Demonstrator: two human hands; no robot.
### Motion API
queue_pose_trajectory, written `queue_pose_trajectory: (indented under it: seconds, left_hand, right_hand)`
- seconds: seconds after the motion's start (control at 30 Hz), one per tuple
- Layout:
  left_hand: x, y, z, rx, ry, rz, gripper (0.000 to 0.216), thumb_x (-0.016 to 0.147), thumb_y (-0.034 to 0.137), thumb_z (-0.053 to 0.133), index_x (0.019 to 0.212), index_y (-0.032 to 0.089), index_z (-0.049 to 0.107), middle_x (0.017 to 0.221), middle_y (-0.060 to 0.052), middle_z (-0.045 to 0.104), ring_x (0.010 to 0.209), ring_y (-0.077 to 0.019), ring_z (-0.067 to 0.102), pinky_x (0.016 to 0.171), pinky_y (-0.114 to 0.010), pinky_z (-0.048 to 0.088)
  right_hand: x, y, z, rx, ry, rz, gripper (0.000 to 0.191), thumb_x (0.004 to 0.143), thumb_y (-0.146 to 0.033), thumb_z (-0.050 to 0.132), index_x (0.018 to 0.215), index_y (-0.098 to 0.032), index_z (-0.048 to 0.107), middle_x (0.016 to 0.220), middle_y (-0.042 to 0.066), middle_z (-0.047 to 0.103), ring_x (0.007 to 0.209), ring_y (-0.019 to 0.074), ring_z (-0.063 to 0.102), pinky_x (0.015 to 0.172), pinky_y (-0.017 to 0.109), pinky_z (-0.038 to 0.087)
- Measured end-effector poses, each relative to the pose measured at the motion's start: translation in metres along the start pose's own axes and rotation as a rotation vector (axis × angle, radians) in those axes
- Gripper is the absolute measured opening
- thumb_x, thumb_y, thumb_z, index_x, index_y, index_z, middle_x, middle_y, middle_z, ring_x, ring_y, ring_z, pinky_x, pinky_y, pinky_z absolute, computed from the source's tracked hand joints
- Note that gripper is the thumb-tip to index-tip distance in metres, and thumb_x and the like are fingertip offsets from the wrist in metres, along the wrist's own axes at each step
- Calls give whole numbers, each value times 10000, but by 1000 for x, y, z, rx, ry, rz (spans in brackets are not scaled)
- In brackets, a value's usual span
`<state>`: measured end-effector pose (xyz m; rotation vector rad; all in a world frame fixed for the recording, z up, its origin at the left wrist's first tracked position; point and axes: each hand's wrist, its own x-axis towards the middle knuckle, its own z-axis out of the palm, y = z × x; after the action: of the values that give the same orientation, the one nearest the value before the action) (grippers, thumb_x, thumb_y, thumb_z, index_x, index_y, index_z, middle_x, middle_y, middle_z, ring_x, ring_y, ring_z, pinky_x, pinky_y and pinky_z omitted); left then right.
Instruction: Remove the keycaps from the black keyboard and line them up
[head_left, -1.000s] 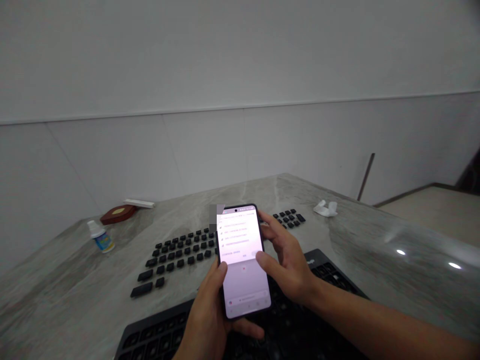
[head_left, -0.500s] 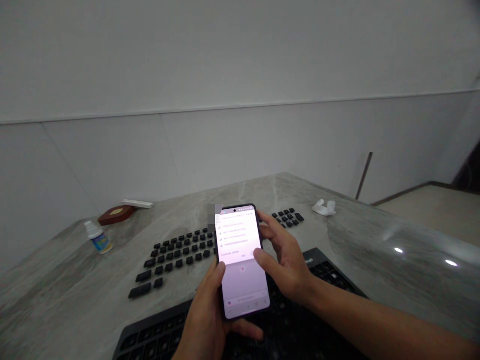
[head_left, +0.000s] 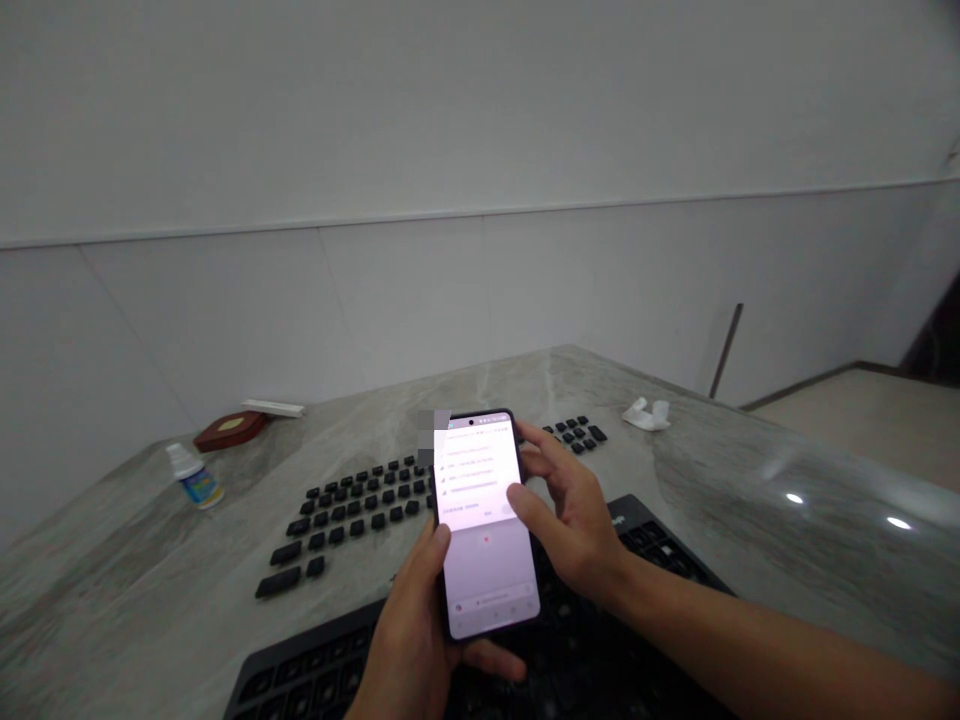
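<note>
The left hand [head_left: 409, 640] is gripping a black, lit-screen smartphone [head_left: 484, 520] upright above a black keyboard [head_left: 315, 680] on the grey marble worktop [head_left: 712, 470]; the right hand [head_left: 574, 520] is cradling its edge, thumb touching the screen.

A pale wall [head_left: 480, 110] fills the view from 9 o'clock round to 3 o'clock. A thin horizontal ledge [head_left: 225, 231] divides it: plain white above, and below it large grey-white panels [head_left: 225, 320] with faint slanting seams. The table [head_left: 105, 570] spreads across the lower half, its glossy grey stone top veined with lighter streaks, one corner reaching toward 12 o'clock. At 4 o'clock two small bright light reflections [head_left: 793, 498] sit on its polished top. At 3 o'clock a beige floor [head_left: 862, 415] shows beyond the table edge, bordered by a dark skirting [head_left: 810, 384]. A thin dark rod [head_left: 726, 350] leans against the panels at 2 o'clock. The light is dim and even.
</note>
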<state>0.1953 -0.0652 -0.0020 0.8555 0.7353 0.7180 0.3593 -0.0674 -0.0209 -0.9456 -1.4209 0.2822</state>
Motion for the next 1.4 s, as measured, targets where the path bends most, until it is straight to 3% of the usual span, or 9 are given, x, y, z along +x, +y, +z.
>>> queue_pose_trajectory:
  seconds: [0.43, 0.77, 1.1, 1.4]
  left_hand:
    - [0, -1, 0, 21, 10, -7, 535, 991, 394, 336, 1460, 144, 282, 1192, -176, 608, 894, -293, 622, 490, -344, 564]
    - [1, -2, 0, 21, 9, -6, 555, 990, 415, 327, 1461, 127, 276, 1191, -194, 607, 901, -304, 624, 495, -350, 568]
    - [2, -3, -1, 15, 18, -2, 557, 993, 419, 311, 1454, 109, 283, 1161, -198, 621, 902, -311, 629, 493, -355, 568]
    - [-2, 0, 3, 17, 30, -9, 540, 998, 415, 295, 1438, 102, 301, 1128, -189, 637, 884, -293, 633, 494, -338, 562]
  right_hand:
    - [2, 0, 0, -57, 40, 34, 421, 872, -236, 532, 1287, -171, 510, 757, 24, 612, 712, 184, 586, 684, 353, 491]
    - [1, -1, 0, -46, 24, 29, 431, 869, -218, 534, 1295, -167, 493, 781, 24, 631, 744, 185, 604, 698, 343, 478]
    - [0, -3, 0, 14, -11, -6, 491, 869, -207, 541, 1343, -138, 435, 987, 95, 694, 797, 183, 625, 741, 345, 498]
    - [2, -4, 0, 3, -13, -26, 491, 860, -197, 535, 1337, -140, 434, 1000, 101, 696, 809, 185, 630, 740, 341, 506]
